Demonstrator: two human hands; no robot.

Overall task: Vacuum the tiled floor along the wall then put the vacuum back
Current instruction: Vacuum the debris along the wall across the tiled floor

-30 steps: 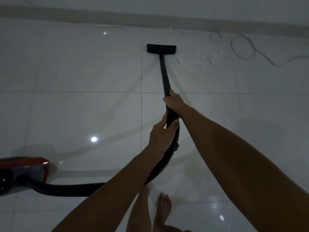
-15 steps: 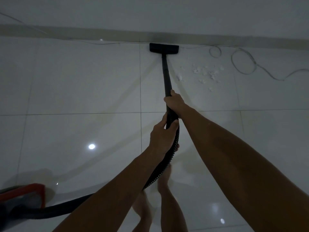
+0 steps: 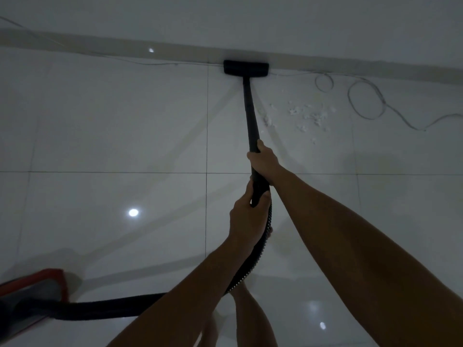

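The black vacuum wand (image 3: 250,113) runs from my hands up to its flat black floor head (image 3: 246,67), which rests against the skirting at the foot of the wall (image 3: 350,26). My right hand (image 3: 263,160) grips the wand higher up. My left hand (image 3: 246,219) holds its lower end, where the ribbed black hose (image 3: 253,266) begins. The hose curves left along the floor to the red and grey vacuum body (image 3: 32,294) at the lower left. White debris scraps (image 3: 308,116) lie on the glossy white tiled floor (image 3: 112,121), just right of the wand.
A thin grey cable (image 3: 365,101) loops on the tiles by the wall at the right and also trails along the skirting to the left. My bare legs (image 3: 250,319) show at the bottom centre. The room is dim, with light spots reflected in the tiles.
The floor head has gone forward from open tile to the base of the wall and stays there. I have stepped closer, and the vacuum body sits nearer at the lower left.
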